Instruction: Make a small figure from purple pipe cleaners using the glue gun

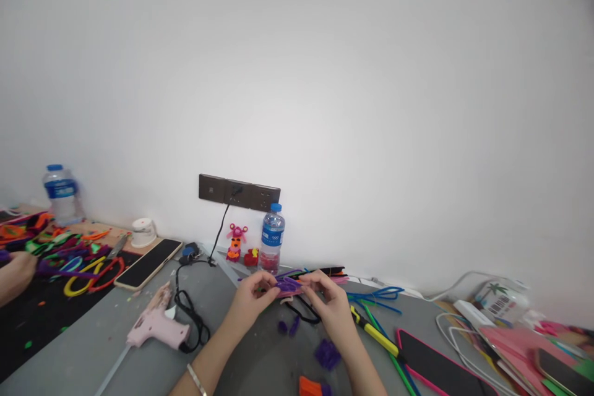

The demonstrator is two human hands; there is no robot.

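Observation:
Thumb and fingers of my left hand [257, 297] pinch one end of a purple pipe cleaner [288, 285]. At its other end my right hand [328, 300] has its fingertips closed on it. More pipe cleaners in purple, pink and black lie just behind, so the exact shape of the held piece is hard to make out. Below my hands are small purple bits [288, 325], a fuzzy purple piece [327, 354] and an orange piece [310, 387]. Beside my right forearm lies a yellow utility knife [378, 335].
Left: a pink glue gun [158, 325] with black cord, a phone [148, 264], scissors [109, 273] and another person's hand [17, 275]. Behind: a water bottle [272, 238] and a small pink-orange figure [236, 244]. Right: blue pipe cleaners [378, 294], a pink-edged phone [436, 362].

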